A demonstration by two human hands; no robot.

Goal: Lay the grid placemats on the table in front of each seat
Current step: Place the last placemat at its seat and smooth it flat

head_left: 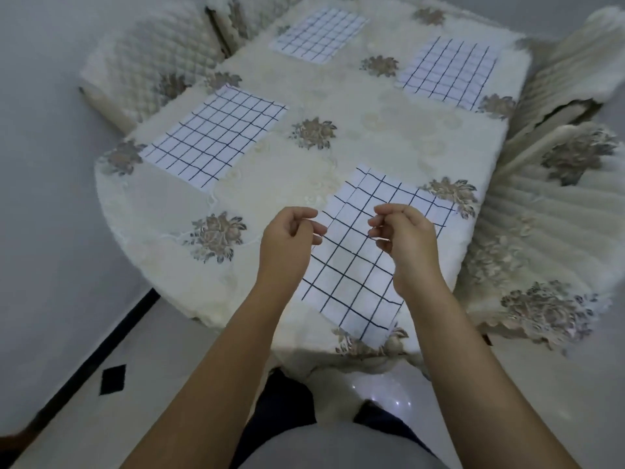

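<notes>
Several white placemats with a dark grid lie flat on the cream floral tablecloth [372, 130]. The nearest placemat [351, 262] lies at the table's near edge, one corner reaching the hem. Another placemat [216, 140] is at the left, one [321, 33] at the far side, one [449, 71] at the far right. My left hand [287, 245] and my right hand [406, 238] hover side by side over the nearest placemat. Both have their fingers curled inward with nothing in them.
A quilted cream chair [148, 62] stands at the far left of the table. Chairs with cream floral covers [558, 204] stand along the right side. A white tiled floor with a black border stripe [91, 360] runs at the lower left.
</notes>
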